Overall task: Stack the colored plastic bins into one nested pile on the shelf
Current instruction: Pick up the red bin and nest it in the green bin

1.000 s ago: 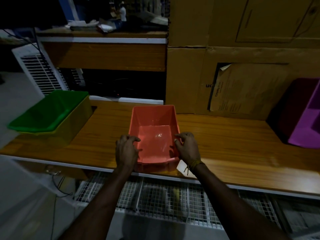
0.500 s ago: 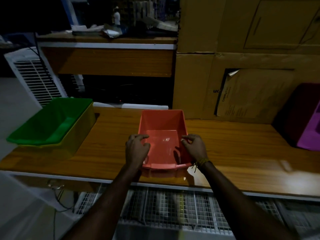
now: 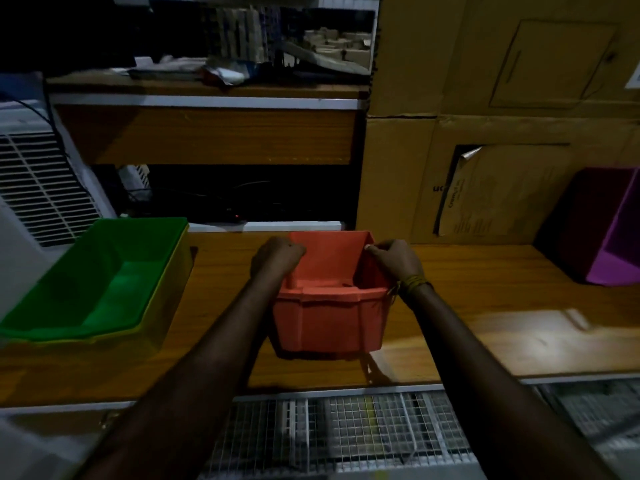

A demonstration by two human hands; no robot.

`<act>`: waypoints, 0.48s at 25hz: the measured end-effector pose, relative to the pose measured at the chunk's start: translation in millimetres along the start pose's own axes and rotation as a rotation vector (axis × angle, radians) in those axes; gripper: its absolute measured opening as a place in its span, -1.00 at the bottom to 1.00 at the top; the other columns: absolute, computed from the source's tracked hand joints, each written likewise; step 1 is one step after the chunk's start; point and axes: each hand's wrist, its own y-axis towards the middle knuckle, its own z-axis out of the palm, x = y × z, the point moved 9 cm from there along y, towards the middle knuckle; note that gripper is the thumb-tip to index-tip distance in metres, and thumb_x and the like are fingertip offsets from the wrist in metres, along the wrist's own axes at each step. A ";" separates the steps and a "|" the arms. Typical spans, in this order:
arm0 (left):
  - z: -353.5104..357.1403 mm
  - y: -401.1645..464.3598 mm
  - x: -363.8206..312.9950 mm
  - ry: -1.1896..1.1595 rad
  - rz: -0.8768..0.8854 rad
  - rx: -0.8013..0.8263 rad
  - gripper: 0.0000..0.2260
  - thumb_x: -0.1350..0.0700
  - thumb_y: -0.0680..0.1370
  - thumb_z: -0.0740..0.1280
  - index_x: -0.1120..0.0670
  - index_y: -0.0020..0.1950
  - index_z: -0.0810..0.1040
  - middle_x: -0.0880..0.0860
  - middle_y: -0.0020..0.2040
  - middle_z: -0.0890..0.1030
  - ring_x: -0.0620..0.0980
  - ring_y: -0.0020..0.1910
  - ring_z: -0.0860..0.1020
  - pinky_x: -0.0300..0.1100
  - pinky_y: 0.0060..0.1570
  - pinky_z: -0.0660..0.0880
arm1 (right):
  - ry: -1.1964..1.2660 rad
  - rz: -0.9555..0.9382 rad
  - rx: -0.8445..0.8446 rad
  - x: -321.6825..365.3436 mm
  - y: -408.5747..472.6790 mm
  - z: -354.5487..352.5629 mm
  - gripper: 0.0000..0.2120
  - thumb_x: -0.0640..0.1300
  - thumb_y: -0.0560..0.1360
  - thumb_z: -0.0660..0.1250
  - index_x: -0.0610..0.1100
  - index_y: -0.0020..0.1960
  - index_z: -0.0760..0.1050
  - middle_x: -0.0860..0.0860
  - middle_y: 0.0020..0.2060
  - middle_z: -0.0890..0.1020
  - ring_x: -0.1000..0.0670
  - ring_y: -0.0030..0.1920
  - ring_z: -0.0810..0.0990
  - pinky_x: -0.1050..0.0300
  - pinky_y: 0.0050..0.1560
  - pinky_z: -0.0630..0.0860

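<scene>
Head view, dim light. Both hands grip the orange bin (image 3: 330,306), one on each side wall: left hand (image 3: 277,259) curled over the left rim, right hand (image 3: 394,261) curled over the right rim, thumb and fingers pinching the edge. The bin looks raised off the wooden shelf (image 3: 485,306), a shadow under its base, near face tipped toward the camera; contact with the board cannot be ruled out.

Target pile sits to the left: green bin (image 3: 100,282) already nested inside a yellow bin (image 3: 162,306), at the shelf's left end, near but apart from the orange one. Its long axis runs front to back, as does the orange bin's. The left hand is nearer the pile, so the carry likely goes leftward with little turning.

Purple bin (image 3: 613,251) lies tipped at the far right, well apart, not yet stacked. Cardboard boxes (image 3: 485,98) stand behind.
</scene>
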 end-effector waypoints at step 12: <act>-110.7 10.0 12.3 0.066 0.134 -0.174 -0.71 -0.10 0.38 0.28 0.01 -0.06 0.68 0.09 -0.02 0.70 0.18 0.03 0.62 -0.05 0.02 0.54 | 0.111 -0.052 -0.137 104.7 -35.3 22.3 -0.69 0.06 0.51 0.35 -0.15 0.06 0.67 -0.15 -0.05 0.72 -0.13 -0.07 0.68 0.12 -0.17 0.50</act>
